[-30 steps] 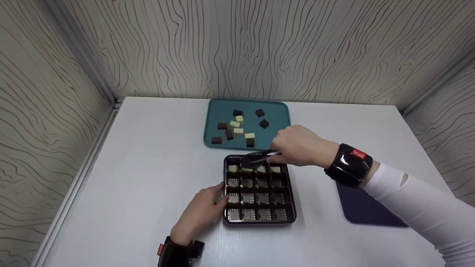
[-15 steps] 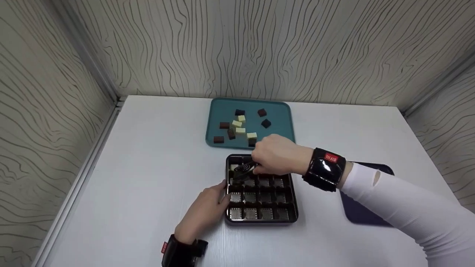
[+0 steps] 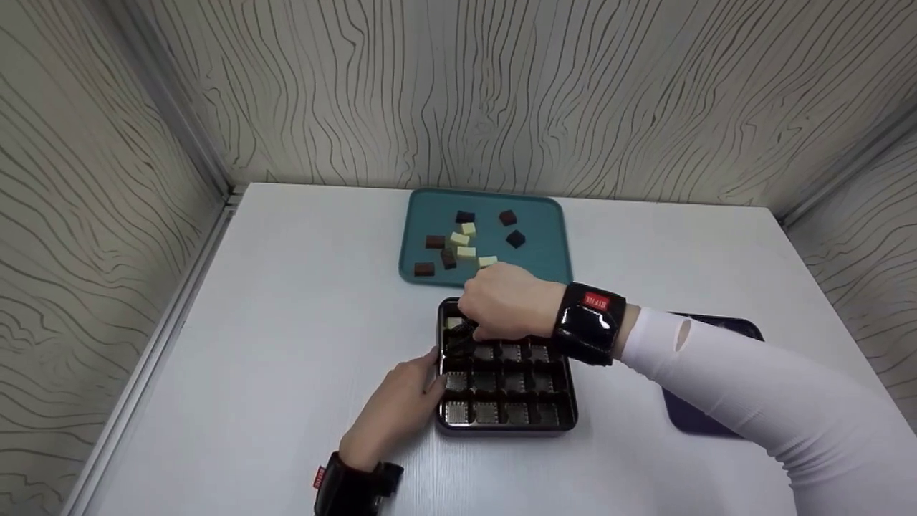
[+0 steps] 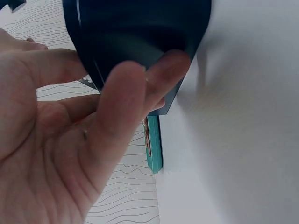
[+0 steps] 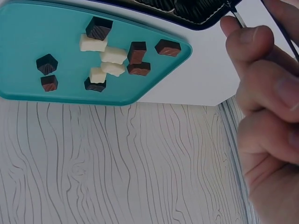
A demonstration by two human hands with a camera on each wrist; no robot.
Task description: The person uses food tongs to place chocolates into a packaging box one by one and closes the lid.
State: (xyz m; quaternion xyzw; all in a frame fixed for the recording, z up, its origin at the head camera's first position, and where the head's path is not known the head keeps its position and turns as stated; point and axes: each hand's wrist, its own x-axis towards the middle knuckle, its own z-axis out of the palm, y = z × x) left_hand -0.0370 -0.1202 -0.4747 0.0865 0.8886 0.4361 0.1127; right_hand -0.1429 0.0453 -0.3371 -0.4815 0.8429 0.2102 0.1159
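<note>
A dark chocolate box (image 3: 505, 429) with a divided insert lies mid-table. At its left wall is my left hand (image 3: 394, 405), its fairly straight fingers touching the side; the left wrist view shows this hand against the dark wall (image 4: 135, 28). Above the back rows, my right hand (image 3: 510, 304) grips small black-and-silver tongs (image 3: 461, 344), partly seen in the right wrist view too. The tong tips are dark against the box, and I cannot tell whether they hold anything. A white chocolate (image 3: 453, 324) shows in the back-left compartment; the hand hides the rest of that row.
Behind the box, a teal tray (image 3: 548, 251) carries several white, brown and dark chocolates, such as a white one (image 5: 113, 54). A dark purple tray (image 3: 698, 408) lies at the right, partly under the right sleeve (image 3: 716, 365). Patterned walls enclose the table.
My right hand has moved left with the tongs, over the back-left part of the box, and now covers most of the back row. The left hand stays at the box's side.
</note>
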